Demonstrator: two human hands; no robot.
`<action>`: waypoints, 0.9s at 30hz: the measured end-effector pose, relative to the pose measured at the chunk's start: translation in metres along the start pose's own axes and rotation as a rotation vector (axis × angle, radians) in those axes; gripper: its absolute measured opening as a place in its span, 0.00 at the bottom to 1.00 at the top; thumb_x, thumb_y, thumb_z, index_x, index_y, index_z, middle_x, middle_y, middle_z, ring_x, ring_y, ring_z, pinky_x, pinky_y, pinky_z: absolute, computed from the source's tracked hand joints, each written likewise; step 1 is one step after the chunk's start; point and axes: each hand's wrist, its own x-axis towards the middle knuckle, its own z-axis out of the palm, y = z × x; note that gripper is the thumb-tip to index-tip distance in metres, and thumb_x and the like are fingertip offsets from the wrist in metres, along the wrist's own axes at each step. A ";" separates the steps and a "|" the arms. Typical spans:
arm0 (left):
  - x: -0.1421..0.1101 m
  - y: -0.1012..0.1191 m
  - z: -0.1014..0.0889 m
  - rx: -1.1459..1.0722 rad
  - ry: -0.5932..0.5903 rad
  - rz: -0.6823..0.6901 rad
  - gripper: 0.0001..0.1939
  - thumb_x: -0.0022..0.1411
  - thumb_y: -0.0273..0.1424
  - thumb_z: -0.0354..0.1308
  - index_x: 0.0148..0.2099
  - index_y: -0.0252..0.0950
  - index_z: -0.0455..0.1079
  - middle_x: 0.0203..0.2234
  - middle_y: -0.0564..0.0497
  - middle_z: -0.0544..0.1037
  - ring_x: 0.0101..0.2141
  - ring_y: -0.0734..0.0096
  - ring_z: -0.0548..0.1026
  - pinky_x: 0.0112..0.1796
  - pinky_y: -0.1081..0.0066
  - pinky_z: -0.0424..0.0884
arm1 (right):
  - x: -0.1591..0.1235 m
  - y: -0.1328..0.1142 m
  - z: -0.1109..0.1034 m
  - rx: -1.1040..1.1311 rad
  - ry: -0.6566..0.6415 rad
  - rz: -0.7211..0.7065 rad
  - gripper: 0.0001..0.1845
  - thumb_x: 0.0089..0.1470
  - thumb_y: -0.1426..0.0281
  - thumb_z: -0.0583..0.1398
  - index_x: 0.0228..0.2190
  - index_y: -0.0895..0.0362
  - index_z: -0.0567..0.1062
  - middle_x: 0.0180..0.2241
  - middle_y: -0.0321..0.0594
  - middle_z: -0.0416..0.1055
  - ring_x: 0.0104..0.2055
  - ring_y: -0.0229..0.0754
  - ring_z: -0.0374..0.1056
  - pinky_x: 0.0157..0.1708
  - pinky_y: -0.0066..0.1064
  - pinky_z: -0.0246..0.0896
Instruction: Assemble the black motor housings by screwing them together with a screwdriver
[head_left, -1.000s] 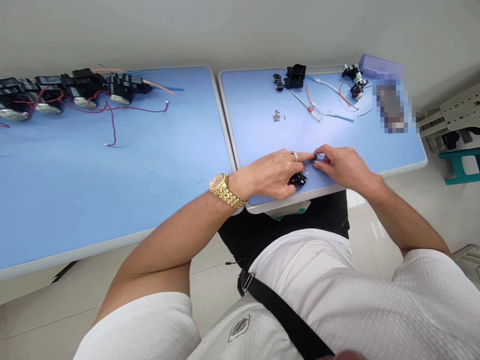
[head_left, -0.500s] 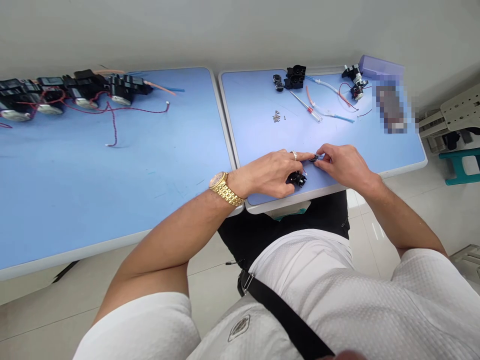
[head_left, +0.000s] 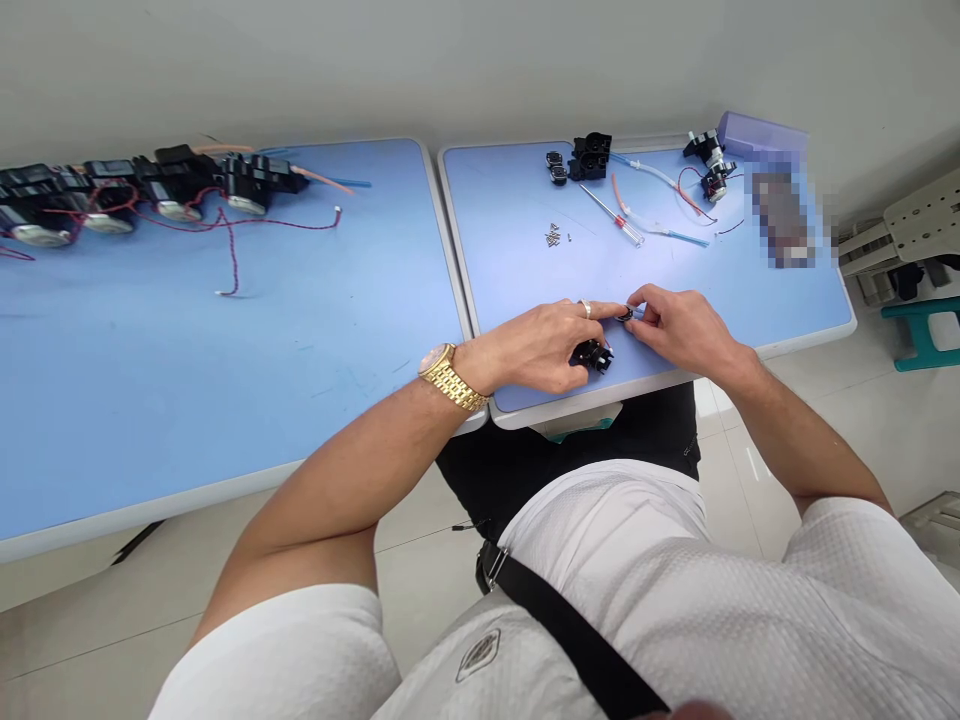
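My left hand [head_left: 551,345], with a ring and a gold watch, is closed around a black plastic assembly [head_left: 594,356] near the table's front edge. Its index finger stretches out to touch a small black part [head_left: 625,315]. From the other side my right hand [head_left: 675,322] pinches that small black part between thumb and fingers. A bit of light blue shows beside the pinch, too small to name. The left fingers hide much of the assembly.
Beyond the hands lie a pile of small screws [head_left: 553,235], a screwdriver [head_left: 611,215], clear tubing [head_left: 660,180] and black housings [head_left: 591,157]. A motor assembly [head_left: 712,170] stands farther right. Several wired black assemblies [head_left: 176,185] line the left table's back; a gap [head_left: 452,240] parts the tables.
Both hands keep their hold, with only slight finger shifts at the small black part. The view has moved a little.
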 end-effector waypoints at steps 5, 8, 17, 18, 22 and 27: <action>-0.001 -0.006 -0.003 -0.145 0.027 -0.010 0.20 0.57 0.24 0.62 0.51 0.37 0.85 0.74 0.44 0.75 0.65 0.49 0.82 0.64 0.55 0.81 | 0.001 0.001 0.003 0.011 0.017 0.000 0.19 0.67 0.64 0.62 0.56 0.53 0.81 0.32 0.35 0.81 0.36 0.47 0.75 0.39 0.35 0.61; -0.001 -0.009 -0.005 -0.237 0.066 -0.025 0.21 0.56 0.23 0.62 0.51 0.37 0.86 0.73 0.43 0.77 0.67 0.47 0.81 0.67 0.52 0.79 | 0.001 0.002 0.004 0.015 0.029 -0.002 0.18 0.68 0.64 0.61 0.56 0.53 0.81 0.32 0.35 0.80 0.36 0.47 0.75 0.39 0.35 0.61; 0.002 -0.019 -0.002 -0.444 0.255 -0.193 0.20 0.55 0.28 0.65 0.51 0.38 0.85 0.65 0.43 0.84 0.55 0.53 0.85 0.54 0.58 0.83 | -0.001 0.005 0.008 0.041 0.079 -0.033 0.17 0.69 0.64 0.60 0.55 0.52 0.80 0.32 0.36 0.80 0.35 0.46 0.75 0.40 0.35 0.62; 0.002 -0.020 -0.002 -0.471 0.269 -0.209 0.20 0.56 0.29 0.65 0.52 0.38 0.85 0.64 0.43 0.85 0.54 0.54 0.85 0.53 0.59 0.82 | -0.001 0.005 0.008 0.044 0.087 -0.038 0.17 0.69 0.64 0.60 0.55 0.52 0.80 0.32 0.37 0.80 0.35 0.46 0.74 0.40 0.35 0.63; 0.002 -0.021 0.000 -0.600 0.212 -0.232 0.22 0.57 0.33 0.70 0.55 0.38 0.87 0.67 0.41 0.82 0.56 0.51 0.85 0.50 0.61 0.82 | -0.004 0.000 0.007 0.049 0.134 -0.068 0.19 0.70 0.63 0.58 0.57 0.54 0.79 0.35 0.39 0.82 0.36 0.46 0.74 0.42 0.36 0.63; 0.001 -0.014 -0.003 -0.645 0.198 -0.210 0.26 0.58 0.33 0.71 0.60 0.42 0.88 0.69 0.44 0.81 0.59 0.49 0.85 0.47 0.64 0.82 | -0.006 -0.011 0.008 0.005 0.187 -0.178 0.20 0.75 0.60 0.54 0.58 0.54 0.77 0.37 0.41 0.84 0.36 0.46 0.76 0.40 0.35 0.61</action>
